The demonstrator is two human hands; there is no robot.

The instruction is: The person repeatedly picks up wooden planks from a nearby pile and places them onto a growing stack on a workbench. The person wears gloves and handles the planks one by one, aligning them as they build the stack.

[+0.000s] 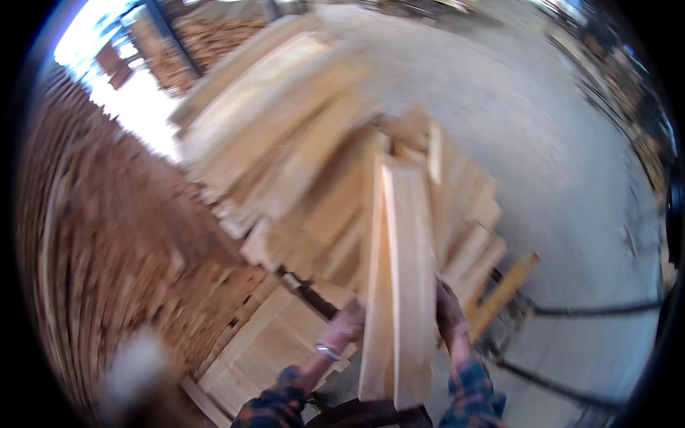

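Note:
Long pale wooden boards (414,285), two of them side by side, stretch away from my body in the lower middle. My left hand (346,324), with a light band at the wrist, grips their left edge. On the opposite edge my right hand (451,312) is closed, its fingers partly hidden by the wood. Beyond the far ends of these boards lies a large pile of loose planks (321,185), blurred by motion.
At left rises a tall stack of brown boards (143,235). Neatly laid pale boards (260,339) sit low at left. A yellowish wood piece (503,296) and dark bars (556,385) stand right of my hands. Grey concrete floor (542,157) extends right.

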